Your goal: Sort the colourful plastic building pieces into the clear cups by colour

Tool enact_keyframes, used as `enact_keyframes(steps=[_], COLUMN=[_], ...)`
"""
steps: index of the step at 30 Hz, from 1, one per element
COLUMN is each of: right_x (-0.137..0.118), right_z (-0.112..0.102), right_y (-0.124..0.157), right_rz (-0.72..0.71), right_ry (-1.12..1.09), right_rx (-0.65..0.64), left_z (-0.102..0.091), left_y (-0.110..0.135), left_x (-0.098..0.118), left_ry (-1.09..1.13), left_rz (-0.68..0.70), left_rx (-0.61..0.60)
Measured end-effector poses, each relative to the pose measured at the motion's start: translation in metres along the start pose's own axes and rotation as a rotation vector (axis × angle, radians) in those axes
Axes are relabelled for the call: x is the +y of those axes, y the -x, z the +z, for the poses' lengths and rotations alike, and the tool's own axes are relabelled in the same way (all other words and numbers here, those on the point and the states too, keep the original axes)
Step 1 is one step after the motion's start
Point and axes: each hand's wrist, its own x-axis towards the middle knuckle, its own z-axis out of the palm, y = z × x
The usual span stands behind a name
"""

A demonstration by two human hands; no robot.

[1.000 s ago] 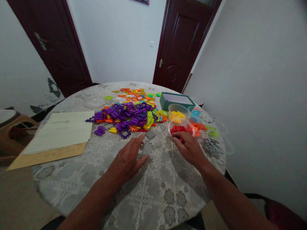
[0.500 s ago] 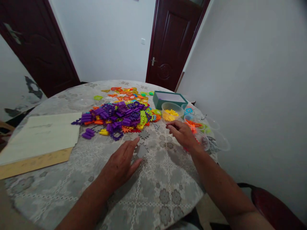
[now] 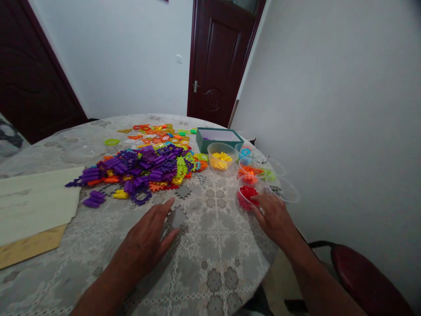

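Observation:
My left hand (image 3: pixel 144 239) rests on the tablecloth, its fingers stretched and the thumb apart, holding nothing. Between its fingertips and thumb lies a flat grey toothed piece (image 3: pixel 178 217). Another grey toothed piece (image 3: pixel 183 192) is just beyond it. At the right, my right hand (image 3: pixel 271 213) is over the near edge of a clear plastic bowl (image 3: pixel 240 186) of red toothed pieces (image 3: pixel 247 193). Its thumb and index finger are slightly apart at the bowl; the other fingers are partly hidden. I see no piece between them.
A mixed heap of purple, orange and green plastic pieces (image 3: pixel 144 164) covers the table's middle left. Clear bowls hold yellow pieces (image 3: pixel 221 161) and orange pieces (image 3: pixel 250 173). A green box (image 3: pixel 219 136) stands behind. Papers (image 3: pixel 36 204) lie left; a red chair (image 3: pixel 362 272) stands right.
My right hand has moved right and towards me, from above the tablecloth to the bowl of red pieces. My left hand keeps its place by the grey piece. The view has turned slightly right.

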Motion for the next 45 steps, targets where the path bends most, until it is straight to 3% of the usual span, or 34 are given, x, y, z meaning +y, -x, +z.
enact_keyframes(steps=[4, 8, 12, 15, 20, 24, 27, 30, 36, 45], right_x=[-0.029, -0.060, -0.064, -0.059, -0.033, 0.021, 0.062, 0.079, 0.051, 0.007], right_z=[0.019, 0.039, 0.066, 0.073, 0.040, 0.010, 0.004, 0.010, 0.022, 0.024], right_y=[-0.009, -0.042, -0.081, -0.093, -0.062, -0.022, 0.000, 0.010, 0.016, 0.015], right_rz=[-0.017, -0.067, -0.040, -0.020, -0.016, 0.155, 0.237, 0.204, 0.099, 0.016], right_ry=[-0.066, -0.082, -0.033, -0.056, -0.076, 0.186, 0.322, 0.293, 0.146, -0.078], right_rx=[-0.042, -0.049, -0.061, -0.014, 0.167, 0.275, 0.195, 0.080, 0.100, 0.109], left_z=[-0.001, -0.001, -0.002, -0.001, -0.002, -0.004, -0.003, -0.001, -0.008, -0.008], left_y=[-0.002, -0.003, -0.003, -0.003, -0.003, -0.005, -0.005, -0.005, -0.006, -0.006], left_x=[0.000, -0.002, -0.005, -0.007, -0.005, -0.003, -0.002, -0.004, -0.002, -0.002], left_ry=[0.014, 0.016, 0.002, -0.008, -0.011, -0.002, -0.001, -0.009, -0.030, 0.008], left_rz=[-0.025, -0.017, -0.005, -0.008, -0.020, 0.013, 0.024, 0.015, 0.028, 0.025], left_rx=[0.006, 0.021, 0.009, 0.025, 0.035, 0.052, 0.061, 0.061, 0.030, 0.077])
